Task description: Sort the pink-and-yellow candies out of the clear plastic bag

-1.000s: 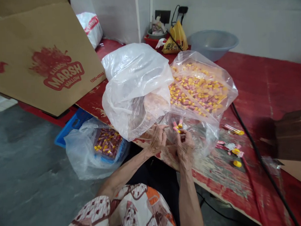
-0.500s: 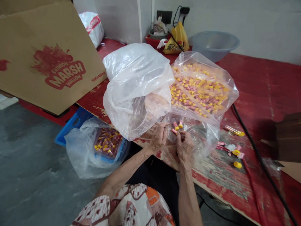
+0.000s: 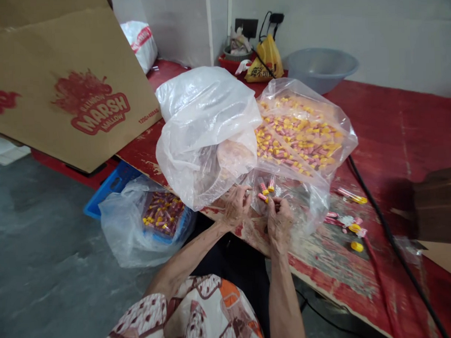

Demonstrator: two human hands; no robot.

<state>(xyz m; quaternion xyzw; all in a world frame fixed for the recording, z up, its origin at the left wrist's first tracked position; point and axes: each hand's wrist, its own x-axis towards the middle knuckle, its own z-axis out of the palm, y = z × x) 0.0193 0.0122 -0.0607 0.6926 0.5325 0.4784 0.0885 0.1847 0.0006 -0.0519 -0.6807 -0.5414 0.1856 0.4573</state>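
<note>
My left hand [image 3: 237, 206] is closed with its fingers pinched together, just below the mouth of a white translucent plastic bag [image 3: 208, 100]. What those fingers hold is too small to make out. Beside it, my right hand [image 3: 280, 219] is also closed, thumb and finger together near a small pink tube with a yellow cap [image 3: 262, 198]. Whether it grips anything is unclear. Two more capped tubes [image 3: 271, 183] lie just beyond. Behind them sits a clear bag [image 3: 298, 132] full of pink pieces with yellow caps.
A cardboard box [image 3: 78, 85] stands tilted at left. Below the table's edge, a blue crate [image 3: 108, 193] holds a plastic-lined heap of filled tubes [image 3: 162, 213]. Loose yellow caps [image 3: 357, 246], a longer tube [image 3: 352, 196] and a black cable [image 3: 382, 222] lie right. A basin [image 3: 321, 67] is at the back.
My right hand has shifted slightly right and toward me, away from the small tube. My left hand stays nearly in place. The view has moved a little.
</note>
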